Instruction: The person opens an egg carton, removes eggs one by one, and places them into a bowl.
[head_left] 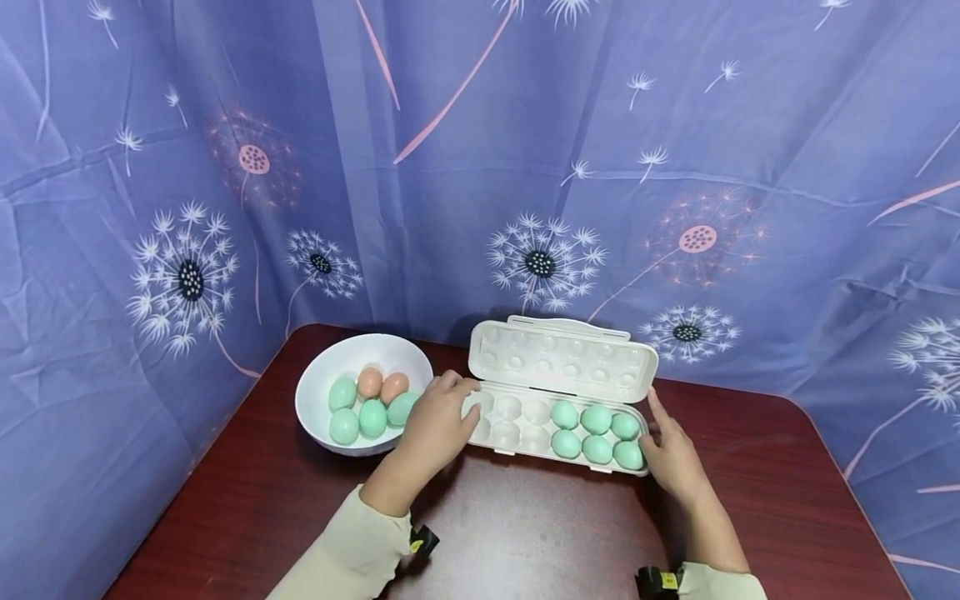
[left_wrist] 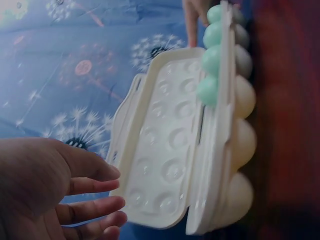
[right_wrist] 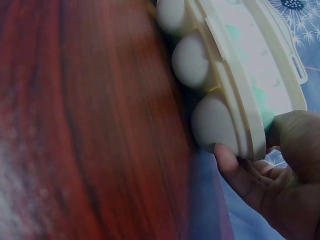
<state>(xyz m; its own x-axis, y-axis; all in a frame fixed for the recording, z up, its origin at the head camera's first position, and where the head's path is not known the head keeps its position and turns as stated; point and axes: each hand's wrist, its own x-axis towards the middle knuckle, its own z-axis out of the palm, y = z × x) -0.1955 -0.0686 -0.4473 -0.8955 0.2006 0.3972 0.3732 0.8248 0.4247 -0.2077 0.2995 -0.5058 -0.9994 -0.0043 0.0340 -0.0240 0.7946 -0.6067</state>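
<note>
A white plastic egg carton [head_left: 506,433] lies with its lid [head_left: 562,358] raised and leaning back. Several light green eggs [head_left: 597,418] fill the cups at its right end, while the cups toward the left hold none. My left hand [head_left: 441,423] hovers at the carton's left end, between it and a bowl. In the left wrist view its fingers [left_wrist: 95,210] are loosely bent, with nothing between them. My right hand [head_left: 675,458] grips the carton's right end; in the right wrist view one fingertip [right_wrist: 225,155] touches the outside of an end cup.
The white bowl [head_left: 311,387] at the left holds several green eggs [head_left: 343,425] and two brown eggs [head_left: 370,382]. All stands on a dark red wooden table [head_left: 540,533]. A blue cloth with a dandelion print [head_left: 450,208] hangs behind and beside the table.
</note>
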